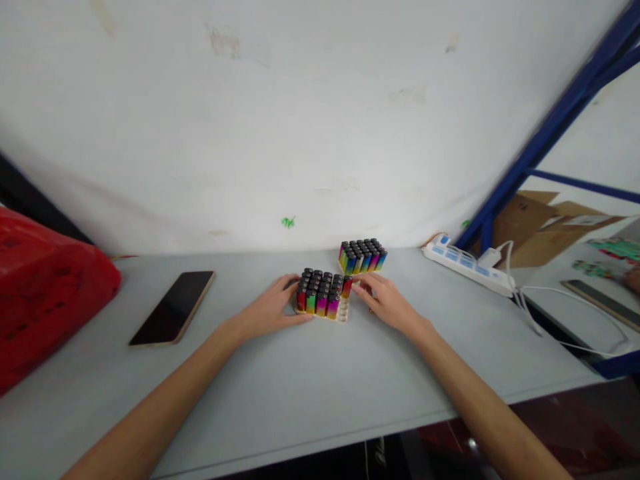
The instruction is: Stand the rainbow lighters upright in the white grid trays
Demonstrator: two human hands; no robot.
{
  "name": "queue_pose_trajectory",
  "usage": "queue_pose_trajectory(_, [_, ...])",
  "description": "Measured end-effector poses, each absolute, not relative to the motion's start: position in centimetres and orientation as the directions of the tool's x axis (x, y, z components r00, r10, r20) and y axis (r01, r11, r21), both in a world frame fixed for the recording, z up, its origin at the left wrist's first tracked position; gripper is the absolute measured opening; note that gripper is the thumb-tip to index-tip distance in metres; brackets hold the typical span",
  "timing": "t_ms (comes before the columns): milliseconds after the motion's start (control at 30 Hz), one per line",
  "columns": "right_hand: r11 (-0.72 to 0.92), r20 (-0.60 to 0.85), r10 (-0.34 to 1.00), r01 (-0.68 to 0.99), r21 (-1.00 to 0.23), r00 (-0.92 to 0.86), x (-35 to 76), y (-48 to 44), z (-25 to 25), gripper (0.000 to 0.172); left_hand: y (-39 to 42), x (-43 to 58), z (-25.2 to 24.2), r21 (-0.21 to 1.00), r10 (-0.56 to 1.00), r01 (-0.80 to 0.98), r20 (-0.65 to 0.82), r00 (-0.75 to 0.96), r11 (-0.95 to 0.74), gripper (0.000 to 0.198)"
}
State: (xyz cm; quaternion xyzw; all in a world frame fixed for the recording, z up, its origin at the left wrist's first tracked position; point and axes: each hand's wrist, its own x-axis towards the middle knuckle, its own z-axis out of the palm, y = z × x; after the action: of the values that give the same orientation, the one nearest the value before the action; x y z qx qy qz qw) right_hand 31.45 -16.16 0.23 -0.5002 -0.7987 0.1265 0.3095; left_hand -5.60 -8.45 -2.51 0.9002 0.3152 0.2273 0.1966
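Many small cylinders (321,305) with black tops and bright red, green and purple sides stand in rows in a pale tray (344,312). The tray's right-hand column shows bare sockets toward the front. My left hand (273,307) grips the tray's left side, thumb along the front edge and fingers behind. With the fingertips of my right hand (383,299) I pinch a red cylinder (347,288) at the back of that right column. It stands upright. Just behind is a second block of similar cylinders (363,257), rainbow-coloured and packed close together.
A phone (173,308) lies to the left, beside a red plastic bag (45,287). On the right are a white power strip (467,265) with cables, a blue metal frame (540,143) and cardboard (525,227). A wall backs the grey table (300,393).
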Motion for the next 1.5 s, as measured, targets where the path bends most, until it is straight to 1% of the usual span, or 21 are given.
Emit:
queue_pose_trajectory(67, [0.47, 0.344, 0.88, 0.701, -0.537, -0.327, 33.2, -16.5, 1.1, 0.049, -8.5, -5.6, -2.6, 0.493, 0.657, 0.48, 0.288, 0.697, -0.726, 0.077])
queue_pose_trajectory(133, [0.433, 0.295, 0.9, 0.718, -0.544, -0.32, 35.3, -16.9, 1.9, 0.056, -8.5, -5.6, -2.6, 0.49, 0.652, 0.477, 0.287, 0.702, -0.729, 0.076])
queue_pose_trajectory(267, [0.333, 0.175, 0.942, 0.728, -0.599, -0.287, 38.7, -17.2, 2.6, 0.055, -8.5, -5.6, -2.6, 0.498, 0.654, 0.479, 0.27, 0.707, -0.723, 0.078])
queue_pose_trajectory(367, [0.268, 0.056, 0.951, 0.724, -0.636, -0.303, 40.0, -17.0, 2.5, 0.059, -8.5, -5.6, -2.6, 0.505, 0.655, 0.476, 0.267, 0.707, -0.72, 0.079])
queue_pose_trajectory(433, [0.261, 0.027, 0.948, 0.725, -0.637, -0.317, 40.2, -16.7, 2.1, 0.059, -8.5, -5.6, -2.6, 0.512, 0.655, 0.471, 0.271, 0.705, -0.719, 0.08])
queue_pose_trajectory(500, [0.269, 0.049, 0.951, 0.74, -0.617, -0.305, 40.1, -16.5, 1.7, 0.057, -8.4, -5.7, -2.7, 0.517, 0.658, 0.471, 0.269, 0.703, -0.715, 0.083])
queue_pose_trajectory(600, [0.25, 0.117, 0.967, 0.774, -0.581, -0.224, 39.7, -16.2, 1.0, 0.051, -8.3, -5.7, -2.7, 0.522, 0.661, 0.473, 0.261, 0.704, -0.71, 0.085])
queue_pose_trajectory(733, [0.217, 0.201, 0.972, 0.782, -0.584, -0.12, 38.9, -16.1, 0.5, 0.043, -8.2, -5.7, -2.6, 0.524, 0.66, 0.47, 0.265, 0.703, -0.71, 0.083])
queue_pose_trajectory(833, [0.235, 0.297, 0.953, 0.777, -0.584, -0.066, 37.9, -15.9, 0.5, 0.046, -8.3, -5.7, -2.5, 0.519, 0.658, 0.472, 0.264, 0.705, -0.713, 0.082])
queue_pose_trajectory(900, [0.253, 0.363, 0.931, 0.763, -0.595, -0.026, 37.0, -15.7, 0.5, 0.052, -8.4, -5.6, -2.4, 0.51, 0.656, 0.473, 0.272, 0.704, -0.719, 0.081])
queue_pose_trajectory(967, [0.273, 0.408, 0.913, 0.725, -0.633, 0.012, 36.0, -15.6, 0.4, 0.061, -8.5, -5.5, -2.4, 0.502, 0.655, 0.474, 0.281, 0.701, -0.723, 0.08])
queue_pose_trajectory(1067, [0.278, 0.393, 0.918, 0.615, -0.738, 0.056, 34.5, -15.5, 0.2, 0.069, -8.5, -5.5, -2.4, 0.504, 0.654, 0.471, 0.284, 0.701, -0.724, 0.078])
queue_pose_trajectory(1200, [0.263, 0.3, 0.953, 0.386, -0.884, 0.037, 32.9, -15.6, 0.2, 0.071, -8.4, -5.4, -2.6, 0.5, 0.643, 0.457, 0.304, 0.703, -0.736, 0.074])
queue_pose_trajectory(1300, [0.2, 0.209, 0.978, 0.232, -0.952, 0.016, 32.1, -15.7, 0.4, 0.076, -8.4, -5.4, -2.7, 0.498, 0.644, 0.457, 0.31, 0.7, -0.737, 0.072])
queue_pose_trajectory(1367, [0.151, 0.162, 0.986, 0.211, -0.966, 0.035, 31.8, -15.9, 0.5, 0.079, -8.4, -5.4, -2.7, 0.502, 0.651, 0.465, 0.3, 0.697, -0.729, 0.074])
queue_pose_trajectory(1400, [0.143, 0.16, 0.985, 0.232, -0.962, 0.058, 31.6, -16.0, 0.6, 0.082, -8.5, -5.4, -2.7, 0.505, 0.655, 0.468, 0.295, 0.696, -0.725, 0.075])
queue_pose_trajectory(1500, [0.161, 0.226, 0.964, 0.367, -0.916, 0.142, 31.4, -16.2, 0.6, 0.091, -8.5, -5.5, -2.6, 0.506, 0.655, 0.472, 0.28, 0.702, -0.722, 0.077])
